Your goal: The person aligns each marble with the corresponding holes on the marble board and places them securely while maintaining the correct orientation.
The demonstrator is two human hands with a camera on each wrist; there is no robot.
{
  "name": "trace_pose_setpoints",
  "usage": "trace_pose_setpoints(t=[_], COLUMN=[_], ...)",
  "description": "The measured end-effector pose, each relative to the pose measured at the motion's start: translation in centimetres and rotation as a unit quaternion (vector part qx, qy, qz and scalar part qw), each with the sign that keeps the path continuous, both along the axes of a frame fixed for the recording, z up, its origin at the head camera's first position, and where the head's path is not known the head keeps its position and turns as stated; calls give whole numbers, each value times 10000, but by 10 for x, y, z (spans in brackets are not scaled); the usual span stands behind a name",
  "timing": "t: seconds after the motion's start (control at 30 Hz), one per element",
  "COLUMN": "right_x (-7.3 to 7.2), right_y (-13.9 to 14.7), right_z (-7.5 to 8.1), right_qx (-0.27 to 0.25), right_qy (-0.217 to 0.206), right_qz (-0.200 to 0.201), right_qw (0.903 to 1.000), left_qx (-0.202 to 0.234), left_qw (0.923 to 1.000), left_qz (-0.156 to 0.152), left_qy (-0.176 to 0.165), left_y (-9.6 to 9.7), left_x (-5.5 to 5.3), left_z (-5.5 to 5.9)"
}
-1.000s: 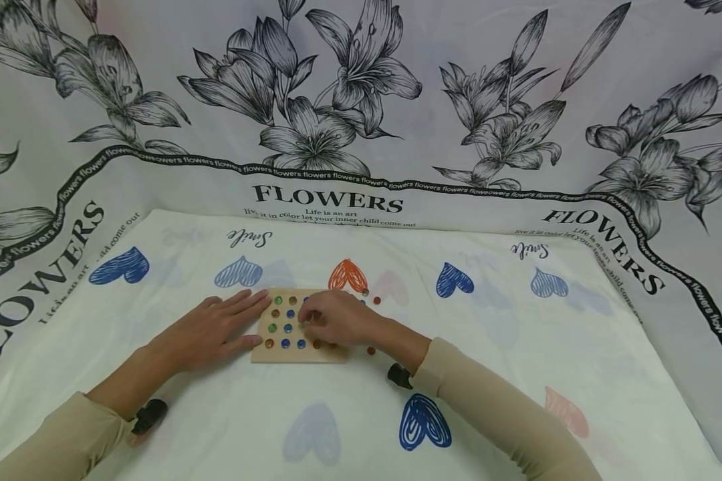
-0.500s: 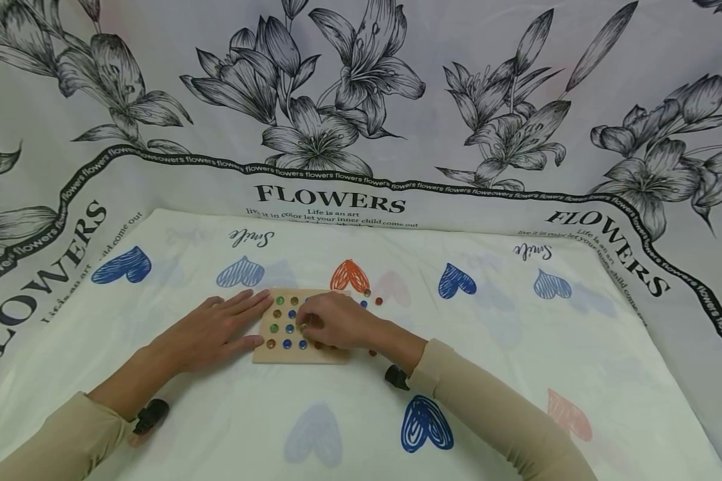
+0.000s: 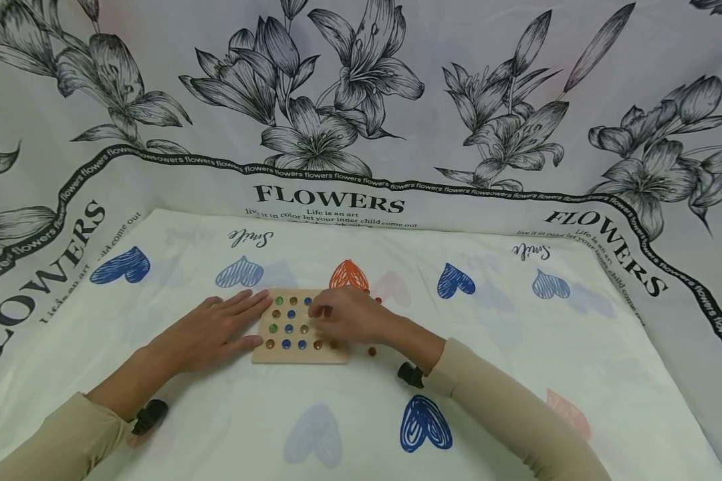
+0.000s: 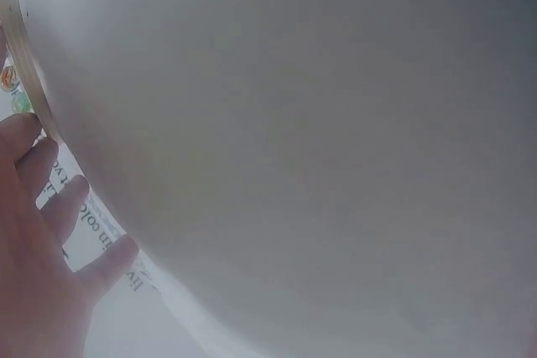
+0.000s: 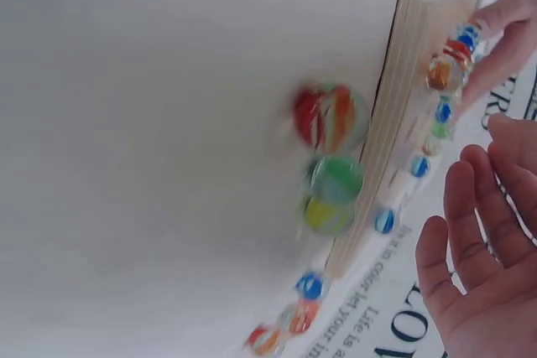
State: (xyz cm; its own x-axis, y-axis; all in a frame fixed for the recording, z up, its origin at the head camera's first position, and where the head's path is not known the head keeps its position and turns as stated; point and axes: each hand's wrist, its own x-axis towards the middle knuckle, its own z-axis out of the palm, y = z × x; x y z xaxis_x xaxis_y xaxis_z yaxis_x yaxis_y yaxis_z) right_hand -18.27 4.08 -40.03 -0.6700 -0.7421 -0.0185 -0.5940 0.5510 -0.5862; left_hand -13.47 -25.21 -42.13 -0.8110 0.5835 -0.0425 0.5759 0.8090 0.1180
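A light wooden board point(image 3: 301, 357) holds rows of coloured glass marbles point(image 3: 289, 329). My left hand point(image 3: 231, 331) rests at its left edge, fingers straight and fingertips on the edge. In the left wrist view, the left fingers point(image 4: 63, 211) lie beside the board's side point(image 4: 29, 64). My right hand point(image 3: 355, 314) hovers over the right half of the board and hides several of its places. In the right wrist view, the right hand point(image 5: 487, 266) has loosely bent fingers with nothing visible between them. An amber marble point(image 3: 304, 329) sits in the board just left of the right fingertips.
Loose marbles lie right of the board, among them a reddish-brown marble point(image 3: 372, 351) and a red marble point(image 3: 378, 300). In the right wrist view, a green marble point(image 5: 337, 179) is beside the board. A white heart-print cloth point(image 3: 216, 421) covers the table; a flower-print curtain point(image 3: 397, 147) stands behind.
My right hand has moved slightly right, away from the third-row spot, where an amber marble now shows uncovered. The left hand stays in place.
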Motion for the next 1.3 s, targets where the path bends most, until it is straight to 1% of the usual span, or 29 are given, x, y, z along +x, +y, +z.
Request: trace_pose_setpoints(t=[0.17, 0.33, 0.57, 0.83, 1.07, 1.3], right_x=[5, 13, 26, 33, 32, 31], right_y=[19, 42, 72, 89, 93, 93], right_z=[4, 7, -2, -10, -16, -20], right_qx=[-81, -102, -60, -50, -68, 40], right_qy=[-162, -490, -754, -620, -529, -490], right_qz=[-130, -133, -142, 24, 189, 183], right_qw=[9998, 9987, 9970, 9981, 9984, 9986], left_qx=[-2, 6, -19, -18, -8, -31], left_qw=[10000, 10000, 9999, 9999, 9998, 9999], left_qz=[10, -6, -30, -51, -53, 5], left_qy=[-27, 53, 109, 145, 175, 106], left_y=[0, 0, 2, 2, 0, 1], left_x=[0, 0, 0, 1, 1, 1], left_z=[0, -1, 0, 0, -2, 0])
